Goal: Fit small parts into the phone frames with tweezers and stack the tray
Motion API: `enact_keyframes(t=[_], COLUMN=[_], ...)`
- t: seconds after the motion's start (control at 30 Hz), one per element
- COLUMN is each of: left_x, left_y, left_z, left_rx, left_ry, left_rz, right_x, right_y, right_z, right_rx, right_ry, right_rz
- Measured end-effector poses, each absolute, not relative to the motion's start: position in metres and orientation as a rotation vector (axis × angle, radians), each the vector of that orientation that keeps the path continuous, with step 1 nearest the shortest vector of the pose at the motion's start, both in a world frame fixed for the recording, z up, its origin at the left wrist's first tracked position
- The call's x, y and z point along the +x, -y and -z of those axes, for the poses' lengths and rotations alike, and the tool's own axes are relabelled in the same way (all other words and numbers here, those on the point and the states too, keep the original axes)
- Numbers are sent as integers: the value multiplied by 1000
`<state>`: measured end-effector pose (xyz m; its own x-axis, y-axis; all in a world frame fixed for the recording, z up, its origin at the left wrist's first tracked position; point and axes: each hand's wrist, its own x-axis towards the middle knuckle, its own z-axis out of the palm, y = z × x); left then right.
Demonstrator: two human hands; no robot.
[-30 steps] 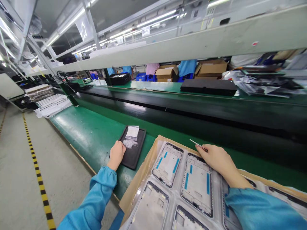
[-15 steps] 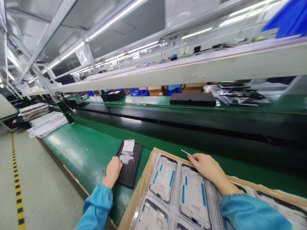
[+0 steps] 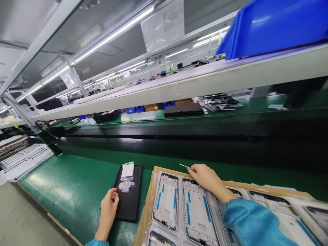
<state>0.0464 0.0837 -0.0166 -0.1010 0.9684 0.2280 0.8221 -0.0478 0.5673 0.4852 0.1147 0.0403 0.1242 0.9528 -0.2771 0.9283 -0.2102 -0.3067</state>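
My left hand (image 3: 109,208) is closed, thumb and fingertips together, at the left edge of a black tray (image 3: 128,207). Whatever it pinches, if anything, is too small to make out. On the tray lie a heap of small clear pieces (image 3: 126,186) and a small clear bag (image 3: 127,171) with a white label. My right hand (image 3: 206,178) grips a pair of thin metal tweezers (image 3: 186,167), tips pointing left. It hovers over the top edge of a cardboard box (image 3: 147,215), by a phone frame (image 3: 197,208) with blue strips. Another phone frame (image 3: 166,201) sits left of it in a clear plastic tray.
The green bench (image 3: 69,184) runs leftward to stacked white sheets (image 3: 27,157). Behind the bench stretches a black conveyor belt (image 3: 133,131). A white shelf (image 3: 153,95) crosses overhead with a blue bin (image 3: 276,30) on it. A flat black box (image 3: 183,110) lies beyond the belt.
The view has swung to the right, bringing more of the blue bin in. My left hand has drawn back from the heap to the tray's left edge. The right hand keeps the tweezers.
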Motion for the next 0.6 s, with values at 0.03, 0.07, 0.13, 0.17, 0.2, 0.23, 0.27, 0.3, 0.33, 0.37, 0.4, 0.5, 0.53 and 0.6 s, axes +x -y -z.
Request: enact_keyframes(t=[0.03, 0.07, 0.13, 0.17, 0.2, 0.23, 0.27, 0.3, 0.33, 0.37, 0.4, 0.5, 0.53, 0.6], left_x=[47, 47, 48, 49, 49, 50, 50, 50, 50, 49, 48, 46, 45, 43], left_y=[-83, -83, -84, -85, -86, -87, -89, -91, -94, -96, -99, -104, -105, -106], left_z=[16, 15, 12, 11, 11, 10, 10, 10, 10, 10, 10, 8, 7, 5], left_rx=[1927, 1931, 1931, 1926, 1918, 1906, 1892, 1874, 1854, 1832, 1810, 1751, 1737, 1715], left_ry=[-1959, -1941, -1914, -1905, -1899, -1893, -1889, -1888, -1889, -1894, -1902, -1928, -1933, -1934], left_rz=[-888, -897, -910, -921, -937, -958, -981, -1007, -1030, -1048, -1063, -1081, -1084, -1089], right_x=[485, 486, 486, 486, 486, 486, 486, 486, 487, 487, 487, 487, 487, 486], right_y=[-115, -115, -115, -114, -114, -114, -114, -114, -114, -114, -115, -115, -116, -116], right_z=[-40, -40, -39, -39, -39, -39, -39, -38, -37, -36, -34, -26, -23, -17], right_rx=[-2307, -2303, -2295, -2291, -2288, -2286, -2284, -2281, -2277, -2268, -2255, -2193, -2165, -2102], right_ry=[1927, 1917, 1901, 1894, 1889, 1884, 1879, 1875, 1871, 1867, 1861, 1814, 1788, 1720], right_rz=[-646, -647, -649, -647, -644, -637, -630, -621, -612, -601, -588, -525, -496, -430])
